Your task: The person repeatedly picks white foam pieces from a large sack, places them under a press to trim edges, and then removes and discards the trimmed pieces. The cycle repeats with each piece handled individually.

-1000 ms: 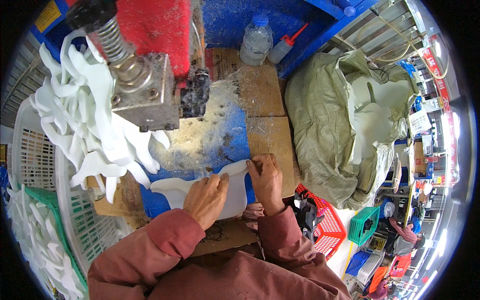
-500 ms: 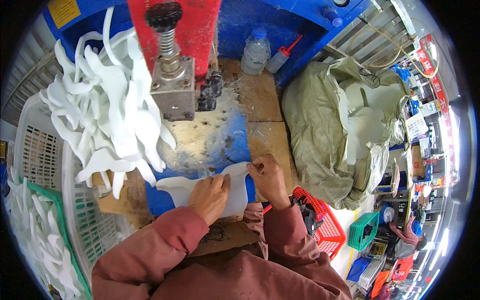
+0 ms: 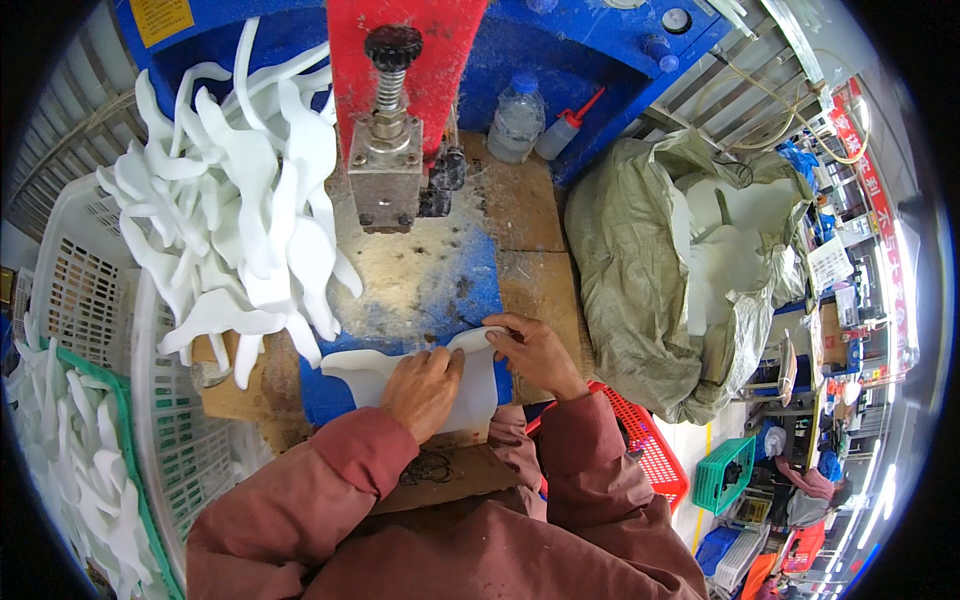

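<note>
A white foam sheet [image 3: 478, 398] with a wavy upper edge lies across the near end of the blue work board [image 3: 325, 395]. My left hand [image 3: 425, 388] presses on its middle, fingers curled and thumb against the wavy edge. At the sheet's upper right corner, my right hand [image 3: 535, 352] pinches the edge between thumb and fingers. Beyond both hands, a metal press head [image 3: 385, 185] with a black knob hangs from a red machine arm [image 3: 430, 60]. Pale dust covers the board beneath it.
Wavy white foam strips [image 3: 265, 200] are heaped left of the machine, beside white plastic crates [image 3: 150, 330]. On the right stand an open woven sack [image 3: 630, 280] of white foam and a red basket [image 3: 660, 455]. A plastic bottle [image 3: 515, 120] and a red-tipped squeeze bottle [image 3: 560, 135] stand behind.
The view has shifted slightly, so the machine arm appears farther right. Both hands keep hold of the foam sheet, the right one moving only slightly at its corner.
</note>
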